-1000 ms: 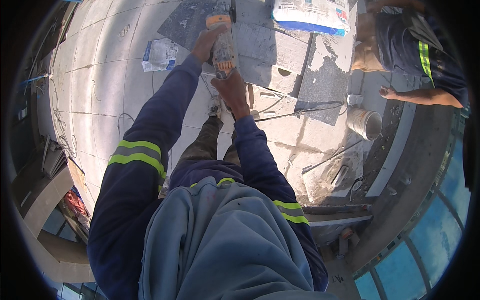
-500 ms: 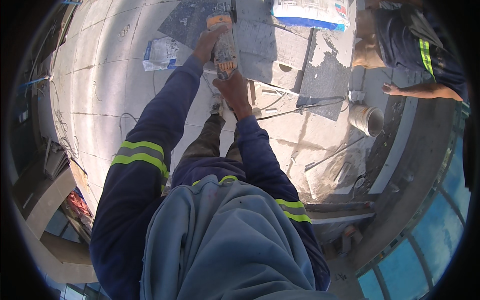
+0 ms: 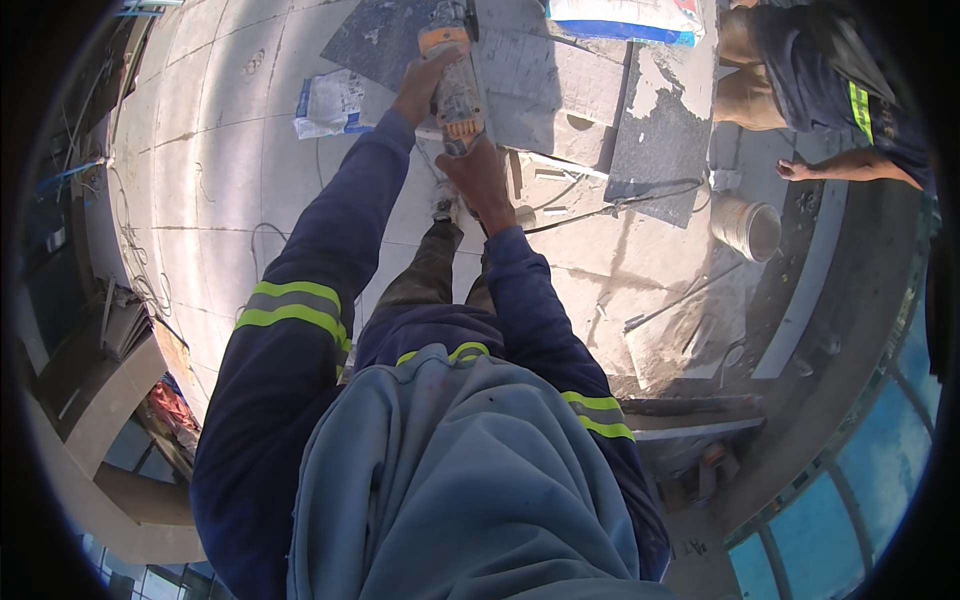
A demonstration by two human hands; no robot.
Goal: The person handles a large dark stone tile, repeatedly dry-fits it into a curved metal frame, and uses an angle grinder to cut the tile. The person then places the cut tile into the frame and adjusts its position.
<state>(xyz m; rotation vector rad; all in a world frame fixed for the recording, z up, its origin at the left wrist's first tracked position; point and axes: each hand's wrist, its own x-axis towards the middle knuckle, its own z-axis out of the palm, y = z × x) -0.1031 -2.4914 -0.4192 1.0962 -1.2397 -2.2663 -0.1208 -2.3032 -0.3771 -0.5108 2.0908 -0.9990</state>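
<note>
Both of my arms reach forward to a dusty orange and grey angle grinder. My left hand is closed round its body near the orange front part. My right hand grips the rear end, closer to me. The grinder's head lies at the top edge of the view, over grey slabs, and its disc is hard to make out. Just left of the tool is a dark grey slab, with a crumpled white and blue bag on the tiles below it.
A white and blue sack lies at the top. Right of me are a dusty slab, a cable, a white bucket and a thin rod. At far right, a co-worker bends down, one bare hand hanging.
The whole view has shifted slightly, so things sit a little further right. Both hands keep their hold on the angle grinder. The co-worker's hand has moved only slightly.
</note>
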